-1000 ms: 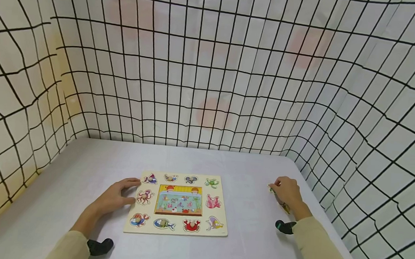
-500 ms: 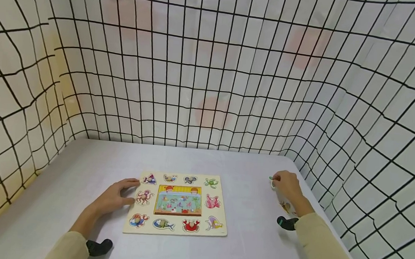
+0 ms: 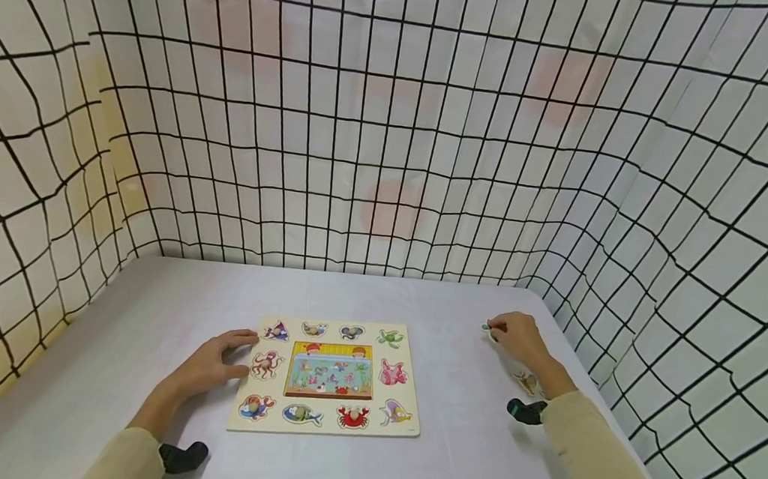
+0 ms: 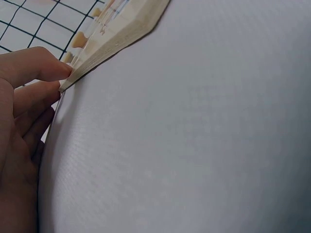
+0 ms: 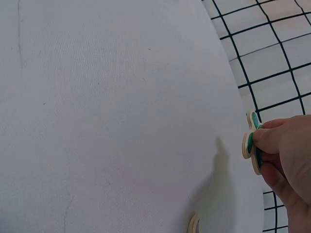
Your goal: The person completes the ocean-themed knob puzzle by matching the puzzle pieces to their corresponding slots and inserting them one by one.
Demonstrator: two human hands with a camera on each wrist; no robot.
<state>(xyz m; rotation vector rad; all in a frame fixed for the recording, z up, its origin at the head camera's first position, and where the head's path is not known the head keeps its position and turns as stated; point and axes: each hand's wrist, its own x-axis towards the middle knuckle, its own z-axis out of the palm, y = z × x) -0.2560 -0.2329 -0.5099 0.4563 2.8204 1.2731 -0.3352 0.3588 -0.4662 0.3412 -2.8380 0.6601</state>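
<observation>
A wooden puzzle board [image 3: 326, 425] with sea-animal pictures lies flat on the white table. My left hand [image 3: 208, 365] rests at its left edge, thumb and fingers spread and touching the rim; the left wrist view shows the fingertips against the board's side [image 4: 124, 41]. Out to the right, my right hand [image 3: 518, 336] pinches a green wooden puzzle piece [image 5: 250, 141] between thumb and fingers, held above the table. Much of that piece is covered by the fingers. Another puzzle piece [image 3: 527, 383], yellowish-brown, lies on the table beside my right wrist.
Several pictures on the board carry round knobs, such as the red crab [image 3: 353, 416]. Black wire grid [image 3: 394, 195] with white behind it encloses the table's back and sides. White tabletop [image 3: 454, 380] lies between the board and my right hand.
My right hand has lifted the green puzzle piece from near the other piece and moved it away from me, then left. My left hand stays at the board's edge.
</observation>
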